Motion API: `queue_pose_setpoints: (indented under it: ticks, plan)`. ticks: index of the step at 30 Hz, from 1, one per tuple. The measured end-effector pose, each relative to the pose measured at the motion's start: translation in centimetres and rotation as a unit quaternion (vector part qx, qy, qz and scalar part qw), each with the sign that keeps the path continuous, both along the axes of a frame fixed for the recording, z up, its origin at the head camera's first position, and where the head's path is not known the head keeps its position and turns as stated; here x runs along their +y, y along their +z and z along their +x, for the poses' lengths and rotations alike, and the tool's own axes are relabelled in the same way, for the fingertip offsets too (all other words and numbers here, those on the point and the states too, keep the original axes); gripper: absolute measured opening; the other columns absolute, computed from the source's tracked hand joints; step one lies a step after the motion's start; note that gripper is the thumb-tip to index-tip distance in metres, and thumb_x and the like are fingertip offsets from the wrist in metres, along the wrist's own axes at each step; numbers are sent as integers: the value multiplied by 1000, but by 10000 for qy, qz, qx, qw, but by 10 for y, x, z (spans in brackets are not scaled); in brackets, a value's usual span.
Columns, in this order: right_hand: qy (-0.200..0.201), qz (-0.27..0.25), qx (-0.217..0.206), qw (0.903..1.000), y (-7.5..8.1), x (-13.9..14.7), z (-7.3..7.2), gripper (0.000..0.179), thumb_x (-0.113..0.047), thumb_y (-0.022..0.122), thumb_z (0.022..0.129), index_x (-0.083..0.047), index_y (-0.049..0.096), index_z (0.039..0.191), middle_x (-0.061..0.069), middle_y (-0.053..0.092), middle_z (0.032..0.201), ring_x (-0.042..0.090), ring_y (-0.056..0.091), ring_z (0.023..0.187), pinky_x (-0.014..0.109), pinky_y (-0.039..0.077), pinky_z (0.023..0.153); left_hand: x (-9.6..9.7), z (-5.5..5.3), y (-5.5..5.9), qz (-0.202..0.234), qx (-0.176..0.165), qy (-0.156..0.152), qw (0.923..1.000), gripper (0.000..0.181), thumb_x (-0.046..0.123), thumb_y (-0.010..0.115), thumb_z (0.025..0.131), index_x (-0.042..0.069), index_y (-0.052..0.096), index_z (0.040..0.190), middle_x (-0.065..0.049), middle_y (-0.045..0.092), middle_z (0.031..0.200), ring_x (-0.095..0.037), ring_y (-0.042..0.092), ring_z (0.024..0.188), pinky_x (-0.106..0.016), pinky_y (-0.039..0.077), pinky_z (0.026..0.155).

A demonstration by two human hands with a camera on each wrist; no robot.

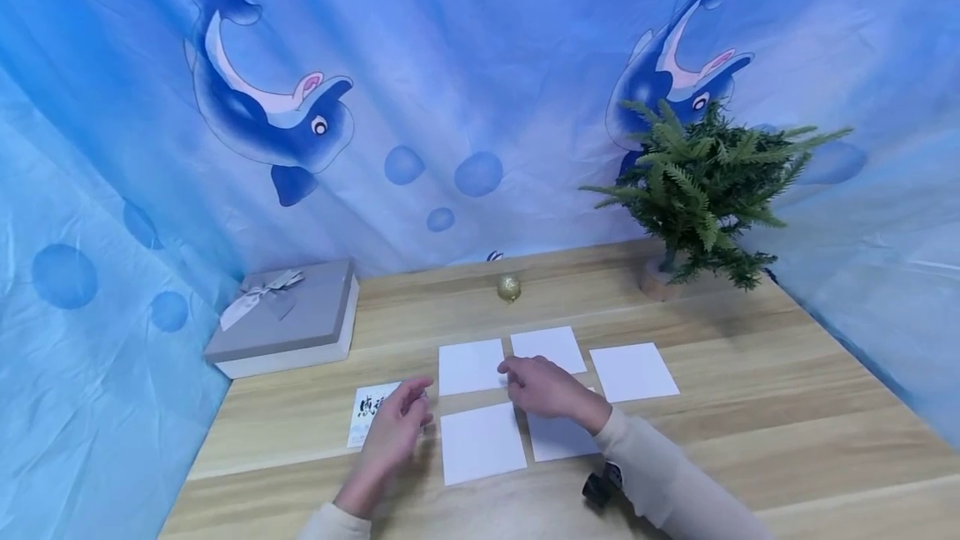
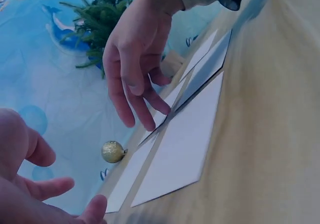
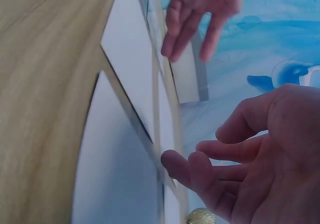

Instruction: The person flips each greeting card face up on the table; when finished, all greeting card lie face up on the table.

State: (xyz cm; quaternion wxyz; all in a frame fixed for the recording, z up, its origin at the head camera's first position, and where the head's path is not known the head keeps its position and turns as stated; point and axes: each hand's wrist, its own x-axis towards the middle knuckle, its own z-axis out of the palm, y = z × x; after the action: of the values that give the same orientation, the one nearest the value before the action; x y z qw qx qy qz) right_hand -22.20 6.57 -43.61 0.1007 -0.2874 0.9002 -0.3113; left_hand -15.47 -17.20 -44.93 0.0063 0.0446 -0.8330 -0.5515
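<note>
My left hand (image 1: 397,427) hovers with nothing in it over the right part of a card printed with black brush characters (image 1: 366,408), hiding some of the writing. Loosely bent and holding nothing, my right hand (image 1: 546,387) is above the middle of several blank white cards. Around it lie the upper-left card (image 1: 468,365), the upper-middle card (image 1: 551,347), the lower-left card (image 1: 482,444) and a shaded lower card (image 1: 564,438), partly hidden by the hand. Farther right is another blank card (image 1: 635,372). In the right wrist view, the right fingers (image 3: 190,171) bend above the cards.
A grey gift box (image 1: 292,307) with a ribbon bow stands at the back left. A gold glitter ball (image 1: 508,287) sits at the table's far edge. At the back right is a small artificial fir tree (image 1: 697,190). Blue dolphin curtain (image 1: 465,90) hangs behind the wooden table (image 1: 750,373).
</note>
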Motion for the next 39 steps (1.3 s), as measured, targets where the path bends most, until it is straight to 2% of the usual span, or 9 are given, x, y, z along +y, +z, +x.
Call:
queue_pose_setpoints:
  ticks: [5,10,14,17,21,24,30,35,39]
  plan:
    - [15,-100,-9,9999,-7,-3,-3,38,-1,51,87,4,60,124,15,68,106,21,60,84,39,52,78,5,-17,0,242,-165,108,9995,40,12,47,97,0,52,134,-29,52,135,-33,66,100,-44,55,90]
    - [-78,-474,-207,9986,-11,-2,-5,36,-2,52,88,4,60,122,19,68,110,31,64,102,44,54,84,10,-25,0,506,-346,4,9981,40,14,48,97,-1,51,134,-26,54,130,-31,64,99,-42,55,87]
    - [-295,-758,-351,9961,-15,-3,-7,35,-3,52,88,3,61,121,15,68,106,29,64,100,42,54,82,9,-26,-2,750,-319,47,9967,40,14,47,97,-1,51,134,-25,53,134,-35,58,112,-44,53,91]
    - [-530,-1005,-480,9924,-17,-4,-9,32,-5,54,89,2,63,119,10,68,102,25,63,94,37,53,77,8,-25,-5,767,-201,135,9968,38,12,48,97,0,54,132,-24,54,134,-34,55,117,-42,53,91]
    - [-880,-1513,-611,9827,-19,-5,-12,27,-4,56,91,3,66,114,9,69,97,19,64,83,29,53,66,8,-25,-7,727,-102,304,9968,36,10,48,96,1,56,130,-20,59,123,-27,58,97,-34,53,79]
    - [-1043,-1829,-652,9754,-20,-6,-14,24,-3,55,91,4,67,111,10,69,92,18,65,75,28,52,60,9,-25,-7,840,-75,400,9956,36,10,47,96,1,56,129,-19,59,119,-24,57,90,-33,52,78]
    - [-1211,-2075,-406,9699,-21,-7,-14,21,-4,56,90,3,69,105,9,70,83,17,65,76,28,52,62,12,-25,-7,945,-13,514,9942,34,6,45,95,-1,57,126,-23,56,128,-33,57,113,-41,53,94]
    - [-1441,-2258,-233,9632,-20,-8,-13,16,1,58,90,2,70,101,8,70,83,17,65,74,26,52,62,11,-25,-7,1029,97,655,9925,30,5,46,96,-1,60,122,-22,58,126,-33,61,111,-40,53,96]
    - [-1574,-2229,38,9620,-18,-8,-13,15,3,61,89,-2,70,100,4,70,88,15,63,78,25,51,65,9,-25,-5,1067,238,775,9910,28,5,47,96,-1,62,119,-20,61,122,-32,61,111,-41,50,100]
